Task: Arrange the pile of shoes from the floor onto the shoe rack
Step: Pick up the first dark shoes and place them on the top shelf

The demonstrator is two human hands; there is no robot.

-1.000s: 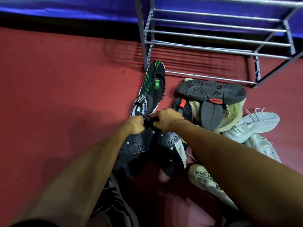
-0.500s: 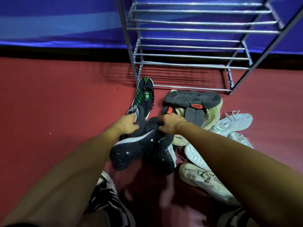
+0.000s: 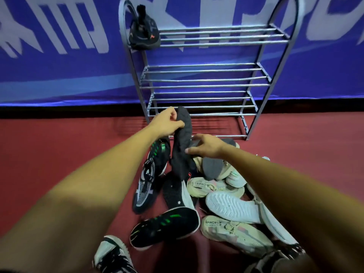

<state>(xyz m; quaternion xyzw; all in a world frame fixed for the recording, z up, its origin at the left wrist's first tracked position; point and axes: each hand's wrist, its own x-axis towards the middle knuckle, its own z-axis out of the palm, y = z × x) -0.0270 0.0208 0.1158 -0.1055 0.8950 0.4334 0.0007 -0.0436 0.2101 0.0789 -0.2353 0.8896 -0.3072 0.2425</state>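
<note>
Left hand fingers grip a black shoe lifted over the floor pile; right hand fingers pinch its side. Next, probably onto the shoe rack.

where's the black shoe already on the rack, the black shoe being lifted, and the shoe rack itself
black shoe on the rack point(image 3: 144, 36): head view, on its upper side, top shelf's left end.
lifted black shoe point(image 3: 182, 146): head view, on its dark sole, between both hands.
shoe rack point(image 3: 204, 80): head view, on a middle shelf bar.

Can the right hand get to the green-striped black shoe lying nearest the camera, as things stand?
Probably not yet: the right hand is on the black shoe that both hands hold. The green-striped shoe lies uncovered at the pile's near edge, so once freed, the way looks open.
</note>
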